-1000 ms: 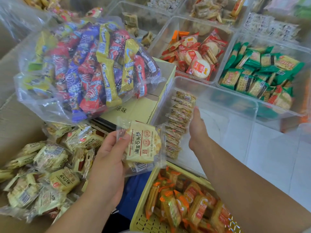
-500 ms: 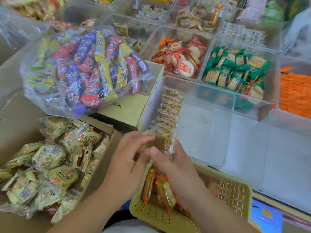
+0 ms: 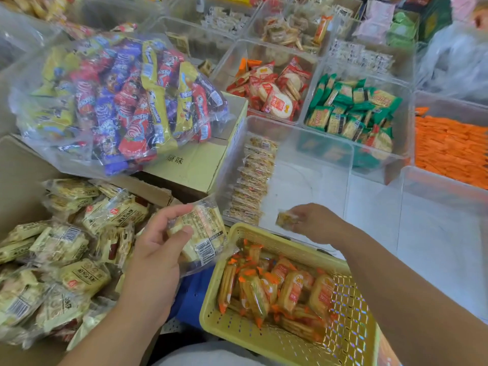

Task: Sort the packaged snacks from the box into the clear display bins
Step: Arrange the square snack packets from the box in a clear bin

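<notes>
My left hand (image 3: pixel 155 244) holds a stack of clear-wrapped pale biscuit packs (image 3: pixel 203 233) above the gap between the cardboard box (image 3: pixel 23 167) and the yellow basket. My right hand (image 3: pixel 314 223) pinches one small biscuit pack (image 3: pixel 285 220) at the near edge of the clear bin (image 3: pixel 303 143). Inside that bin a row of the same packs (image 3: pixel 253 180) stands on edge along the left wall. The box at lower left holds several more of these packs (image 3: pixel 60 247).
A yellow perforated basket (image 3: pixel 264 336) of orange-wrapped crackers sits below my hands. A big clear bag of colourful snack bars (image 3: pixel 118 101) lies on a closed carton. Behind stand clear bins with red packs (image 3: pixel 272 93), green packs (image 3: pixel 353 112) and orange packs (image 3: pixel 449 146).
My hands met over the stack half a second ago. The right hand has since moved right to the clear bin with a single pack; the left keeps the rest.
</notes>
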The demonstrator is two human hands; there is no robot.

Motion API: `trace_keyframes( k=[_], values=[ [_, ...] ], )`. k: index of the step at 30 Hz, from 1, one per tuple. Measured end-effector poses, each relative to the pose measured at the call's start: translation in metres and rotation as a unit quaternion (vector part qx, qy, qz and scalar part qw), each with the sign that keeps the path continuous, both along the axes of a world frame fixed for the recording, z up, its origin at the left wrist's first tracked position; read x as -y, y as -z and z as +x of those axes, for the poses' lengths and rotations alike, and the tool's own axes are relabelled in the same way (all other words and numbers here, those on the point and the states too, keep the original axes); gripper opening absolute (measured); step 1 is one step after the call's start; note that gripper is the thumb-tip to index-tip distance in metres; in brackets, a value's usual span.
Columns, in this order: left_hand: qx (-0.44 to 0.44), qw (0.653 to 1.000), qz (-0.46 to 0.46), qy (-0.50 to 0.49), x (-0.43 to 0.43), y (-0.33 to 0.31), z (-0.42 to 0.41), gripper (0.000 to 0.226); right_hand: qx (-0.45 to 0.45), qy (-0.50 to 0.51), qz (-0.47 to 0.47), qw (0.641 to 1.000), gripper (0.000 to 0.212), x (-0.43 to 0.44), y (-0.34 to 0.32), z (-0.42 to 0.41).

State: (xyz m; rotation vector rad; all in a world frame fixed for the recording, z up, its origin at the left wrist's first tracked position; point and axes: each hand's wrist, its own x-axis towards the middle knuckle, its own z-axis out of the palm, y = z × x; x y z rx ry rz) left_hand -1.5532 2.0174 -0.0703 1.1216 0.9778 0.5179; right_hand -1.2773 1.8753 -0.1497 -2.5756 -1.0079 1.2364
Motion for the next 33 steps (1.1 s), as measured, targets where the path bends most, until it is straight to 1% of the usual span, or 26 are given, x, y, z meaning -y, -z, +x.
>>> trace_keyframes(
  k=[2, 3, 6, 8, 13, 14, 15, 16, 17, 18, 19, 20, 21, 22, 23, 24, 25, 26, 27, 28, 29, 30, 31, 32, 33],
  values=[
    [0.013, 1.0, -0.01, -0.005, -0.001, 0.002, -0.003, 0.033, -0.009, -0.056, -0.073, 0.996, 0.046, -0.01, 0.01, -0.001],
    [0.016, 1.0, -0.013, -0.006, -0.002, 0.003, -0.004, 0.033, -0.037, -0.06, -0.092, 0.993, 0.048, -0.014, 0.012, -0.002],
    [0.016, 1.0, -0.019, -0.009, -0.003, 0.005, -0.006, 0.033, -0.154, -0.003, -0.087, 0.984, 0.051, -0.023, 0.015, -0.008],
    [0.016, 0.999, -0.028, -0.01, -0.004, 0.005, -0.005, 0.034, -0.184, 0.021, -0.077, 0.98, 0.051, -0.027, 0.016, -0.011],
    [0.018, 0.997, -0.076, 0.002, -0.004, 0.008, 0.004, 0.036, -0.214, 0.05, -0.061, 0.974, 0.059, -0.028, 0.009, -0.014],
    [0.019, 0.996, -0.089, -0.004, -0.004, 0.009, 0.006, 0.038, -0.185, 0.037, -0.052, 0.981, 0.062, -0.027, 0.005, -0.014],
    [0.018, 0.995, -0.1, -0.009, -0.004, 0.009, 0.008, 0.039, -0.136, 0.02, -0.034, 0.99, 0.063, -0.025, 0.0, -0.015],
    [0.018, 0.994, -0.109, -0.012, -0.004, 0.008, 0.01, 0.039, -0.081, 0.01, 0.0, 0.997, 0.064, -0.023, -0.007, -0.018],
    [0.022, 0.993, -0.118, -0.013, -0.003, 0.006, 0.012, 0.039, -0.04, 0.015, 0.053, 0.998, 0.063, -0.021, -0.016, -0.024],
    [0.027, 0.992, -0.125, -0.01, -0.003, 0.003, 0.015, 0.038, -0.025, 0.031, 0.126, 0.991, 0.062, -0.017, -0.026, -0.032],
    [0.034, 0.991, -0.131, -0.005, -0.002, 0.0, 0.019, 0.036, -0.035, 0.042, 0.209, 0.976, 0.062, -0.011, -0.037, -0.041],
    [0.043, 0.99, -0.135, 0.0, -0.002, -0.003, 0.023, 0.035, -0.059, 0.028, 0.288, 0.956, 0.065, -0.006, -0.049, -0.052],
    [0.055, 0.988, -0.142, 0.006, -0.001, -0.005, 0.027, 0.033, -0.072, -0.013, 0.344, 0.936, 0.073, -0.001, -0.062, -0.063],
    [0.071, 0.985, -0.154, 0.012, -0.001, -0.008, 0.032, 0.033, -0.057, -0.066, 0.381, 0.921, 0.082, 0.002, -0.07, -0.071],
    [0.089, 0.981, -0.172, 0.021, 0.0, -0.011, 0.037, 0.036, -0.021, -0.116, 0.411, 0.904, 0.086, 0.003, -0.074, -0.077],
    [0.105, 0.975, -0.192, 0.035, 0.001, -0.014, 0.042, 0.039, 0.031, -0.145, 0.439, 0.886, 0.081, 0.004, -0.075, -0.081],
    [0.117, 0.97, -0.207, 0.056, 0.003, -0.017, 0.047, 0.041, 0.073, -0.142, 0.461, 0.873, 0.07, 0.003, -0.075, -0.084],
    [0.113, 0.968, -0.21, 0.077, 0.004, -0.019, 0.052, 0.041, 0.088, -0.108, 0.478, 0.867, 0.056, 0.003, -0.075, -0.085],
    [0.093, 0.971, -0.2, 0.093, 0.005, -0.02, 0.056, 0.04, 0.079, -0.045, 0.487, 0.868, 0.042, 0.004, -0.075, -0.085],
    [0.059, 0.977, -0.179, 0.102, 0.006, -0.021, 0.06, 0.04, 0.048, 0.034, 0.485, 0.872, 0.029, 0.006, -0.076, -0.086],
    [0.019, 0.983, -0.151, 0.106, 0.007, -0.019, 0.062, 0.04, -0.007, 0.124, 0.473, 0.872, 0.02, 0.008, -0.077, -0.085],
    [-0.021, 0.986, -0.12, 0.111, 0.007, -0.017, 0.063, 0.035, -0.073, 0.214, 0.46, 0.859, 0.026, 0.008, -0.079, -0.084],
    [-0.058, 0.987, -0.089, 0.122, 0.007, -0.014, 0.063, 0.027, -0.151, 0.288, 0.451, 0.831, 0.036, 0.01, -0.08, -0.084],
    [-0.083, 0.984, -0.066, 0.143, 0.007, -0.012, 0.063, 0.022, -0.23, 0.337, 0.443, 0.798, 0.041, 0.012, -0.08, -0.084],
    [-0.09, 0.978, -0.06, 0.177, 0.008, -0.011, 0.062, 0.023, -0.291, 0.363, 0.436, 0.77, 0.044, 0.012, -0.08, -0.085]
  ],
)
